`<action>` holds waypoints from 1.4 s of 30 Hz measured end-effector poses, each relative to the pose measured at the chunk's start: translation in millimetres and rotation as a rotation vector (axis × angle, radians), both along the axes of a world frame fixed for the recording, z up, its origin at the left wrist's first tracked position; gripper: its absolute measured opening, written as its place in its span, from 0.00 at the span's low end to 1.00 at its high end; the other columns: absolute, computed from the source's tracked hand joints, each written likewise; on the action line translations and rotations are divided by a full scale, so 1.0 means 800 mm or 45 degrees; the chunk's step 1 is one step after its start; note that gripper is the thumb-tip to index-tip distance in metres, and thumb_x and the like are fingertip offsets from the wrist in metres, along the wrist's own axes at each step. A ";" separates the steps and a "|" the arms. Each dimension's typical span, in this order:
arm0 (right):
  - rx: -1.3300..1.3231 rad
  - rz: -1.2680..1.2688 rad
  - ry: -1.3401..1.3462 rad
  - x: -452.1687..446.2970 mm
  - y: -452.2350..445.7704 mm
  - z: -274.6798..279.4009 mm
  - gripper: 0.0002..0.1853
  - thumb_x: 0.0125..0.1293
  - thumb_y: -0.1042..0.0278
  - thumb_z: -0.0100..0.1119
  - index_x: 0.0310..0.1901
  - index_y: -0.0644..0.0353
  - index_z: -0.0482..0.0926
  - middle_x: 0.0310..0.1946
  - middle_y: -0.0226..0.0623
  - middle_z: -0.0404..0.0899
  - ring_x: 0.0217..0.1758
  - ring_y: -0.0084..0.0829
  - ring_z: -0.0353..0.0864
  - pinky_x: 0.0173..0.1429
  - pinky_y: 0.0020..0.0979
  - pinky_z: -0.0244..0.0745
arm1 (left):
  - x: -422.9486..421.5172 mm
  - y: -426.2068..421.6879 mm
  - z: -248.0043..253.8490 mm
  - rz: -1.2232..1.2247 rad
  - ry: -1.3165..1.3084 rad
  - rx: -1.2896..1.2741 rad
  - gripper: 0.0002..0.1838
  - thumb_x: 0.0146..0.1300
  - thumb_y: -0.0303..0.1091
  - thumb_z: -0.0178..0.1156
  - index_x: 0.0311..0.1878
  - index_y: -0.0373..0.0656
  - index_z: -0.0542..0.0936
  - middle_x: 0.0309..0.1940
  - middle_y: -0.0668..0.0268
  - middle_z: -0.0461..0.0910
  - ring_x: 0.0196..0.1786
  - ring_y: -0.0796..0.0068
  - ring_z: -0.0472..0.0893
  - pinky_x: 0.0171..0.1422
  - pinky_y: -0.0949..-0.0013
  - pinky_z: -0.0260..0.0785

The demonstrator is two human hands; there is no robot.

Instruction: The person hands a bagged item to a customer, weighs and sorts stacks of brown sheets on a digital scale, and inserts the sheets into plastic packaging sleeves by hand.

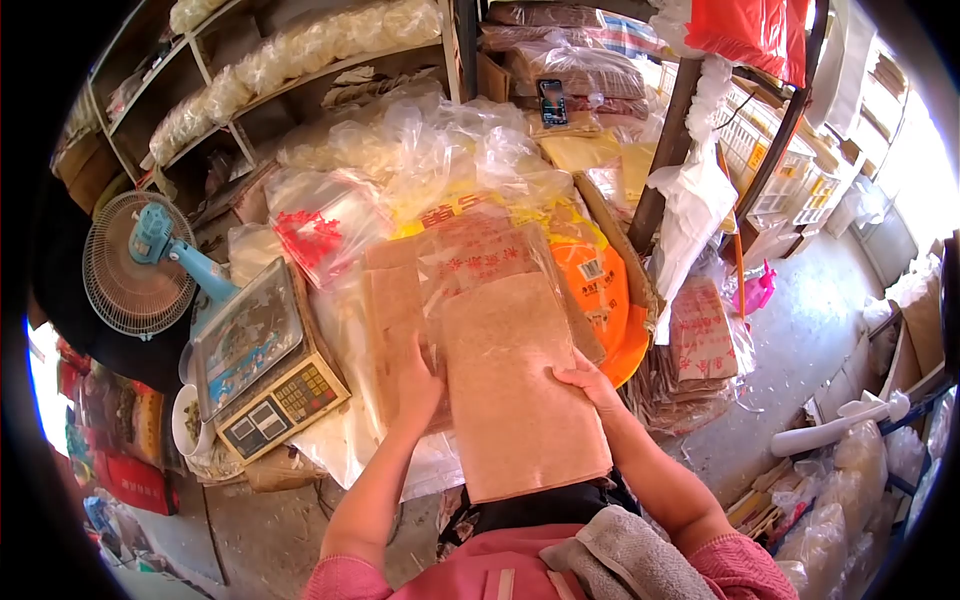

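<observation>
Fingers of the right hand (594, 385) mostly hidden beneath the brown paper packet (525, 400), thumb laid on its top face near the right edge, gripping it; left hand (422, 392) against the opposite long edge, fingers out of sight, so cannot tell whether spread or together. Packet is between the two hands, in front of the torso, broad face up. Long axis runs away from the person, far end tipped slightly left, near end overhanging the lap. Beyond its far end, more brown sheets (490, 255) with red printing, some under clear film. Work surface cluttered: orange printed bag (605, 300) to the right, clear plastic bags (440, 145) heaped behind, digital scale (265, 360) to the left, white bowl (190, 420) beside it. Blue fan (150, 250) farther left. Shelves (300, 85) at the back hold bagged goods; phone (552, 103) stands near the rear. Grey floor (790, 330) right, scattered with scraps.
</observation>
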State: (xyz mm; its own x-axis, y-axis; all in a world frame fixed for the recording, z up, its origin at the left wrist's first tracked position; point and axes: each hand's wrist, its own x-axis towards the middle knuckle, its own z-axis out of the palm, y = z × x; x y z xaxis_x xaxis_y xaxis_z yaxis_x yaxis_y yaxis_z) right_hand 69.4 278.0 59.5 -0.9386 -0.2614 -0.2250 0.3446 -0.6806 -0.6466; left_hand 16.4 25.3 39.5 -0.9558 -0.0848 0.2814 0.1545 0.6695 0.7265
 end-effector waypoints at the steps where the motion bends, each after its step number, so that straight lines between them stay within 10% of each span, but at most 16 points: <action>1: -0.015 -0.019 -0.020 0.001 -0.005 -0.003 0.29 0.59 0.77 0.54 0.63 0.59 0.61 0.52 0.39 0.74 0.51 0.32 0.77 0.55 0.33 0.74 | 0.001 -0.004 -0.008 0.013 -0.235 0.143 0.20 0.59 0.28 0.56 0.56 0.37 0.72 0.36 0.60 0.81 0.35 0.54 0.80 0.40 0.61 0.73; 4: -0.062 -0.050 -0.082 -0.002 -0.018 -0.004 0.30 0.58 0.77 0.55 0.63 0.57 0.61 0.51 0.38 0.75 0.49 0.33 0.78 0.54 0.33 0.74 | 0.020 -0.008 -0.026 -0.200 -0.731 0.883 0.20 0.60 0.29 0.55 0.55 0.33 0.72 0.33 0.61 0.82 0.32 0.62 0.81 0.37 0.63 0.73; 7: 0.000 -0.045 -0.137 -0.005 -0.017 0.004 0.31 0.58 0.77 0.55 0.64 0.57 0.60 0.51 0.38 0.74 0.50 0.33 0.78 0.54 0.33 0.74 | 0.051 -0.027 -0.025 -0.455 -0.869 0.829 0.20 0.59 0.29 0.56 0.54 0.31 0.73 0.40 0.61 0.82 0.38 0.70 0.82 0.41 0.66 0.74; 10: 0.020 -0.016 -0.100 -0.009 -0.015 -0.008 0.32 0.59 0.77 0.54 0.66 0.56 0.58 0.53 0.38 0.73 0.51 0.33 0.76 0.55 0.33 0.73 | 0.075 -0.049 -0.021 -0.737 -1.153 1.954 0.21 0.58 0.27 0.56 0.56 0.32 0.71 0.45 0.59 0.80 0.44 0.68 0.81 0.47 0.67 0.74; 13: 0.141 0.013 0.020 -0.016 -0.020 -0.023 0.33 0.59 0.77 0.54 0.67 0.56 0.56 0.55 0.37 0.71 0.54 0.33 0.74 0.57 0.34 0.71 | 0.103 -0.024 0.013 -0.393 -1.194 2.217 0.25 0.55 0.25 0.57 0.58 0.33 0.69 0.49 0.59 0.78 0.49 0.67 0.79 0.53 0.66 0.72; 20: 0.287 -0.042 0.058 -0.013 -0.007 -0.028 0.32 0.61 0.74 0.53 0.67 0.58 0.57 0.58 0.38 0.69 0.57 0.34 0.72 0.60 0.33 0.68 | 0.101 0.025 0.003 -0.126 -0.874 1.781 0.27 0.47 0.18 0.62 0.55 0.30 0.69 0.46 0.52 0.77 0.45 0.60 0.80 0.49 0.60 0.75; 29: -0.779 -0.014 -0.113 0.083 -0.009 -0.040 0.32 0.58 0.66 0.54 0.65 0.57 0.60 0.64 0.36 0.65 0.65 0.37 0.65 0.67 0.45 0.57 | 0.087 0.053 -0.038 0.073 -0.727 1.784 0.22 0.50 0.20 0.63 0.50 0.33 0.72 0.44 0.56 0.78 0.45 0.62 0.80 0.51 0.61 0.75; 42: -0.279 -0.190 -0.363 0.085 -0.036 -0.081 0.15 0.62 0.74 0.51 0.51 0.58 0.70 0.46 0.34 0.79 0.50 0.35 0.79 0.57 0.39 0.72 | 0.103 0.045 -0.015 -0.148 -0.815 2.065 0.17 0.68 0.39 0.51 0.53 0.35 0.72 0.49 0.61 0.77 0.50 0.68 0.78 0.54 0.62 0.73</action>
State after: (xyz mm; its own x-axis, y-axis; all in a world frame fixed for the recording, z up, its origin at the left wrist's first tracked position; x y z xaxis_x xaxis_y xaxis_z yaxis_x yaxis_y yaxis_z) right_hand 137.4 249.2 -5.4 -0.8777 -0.1972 -0.4367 0.3761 -0.8482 -0.3730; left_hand 98.9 61.4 27.9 -0.8936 0.1973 -0.4032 -0.4093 -0.7267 0.5517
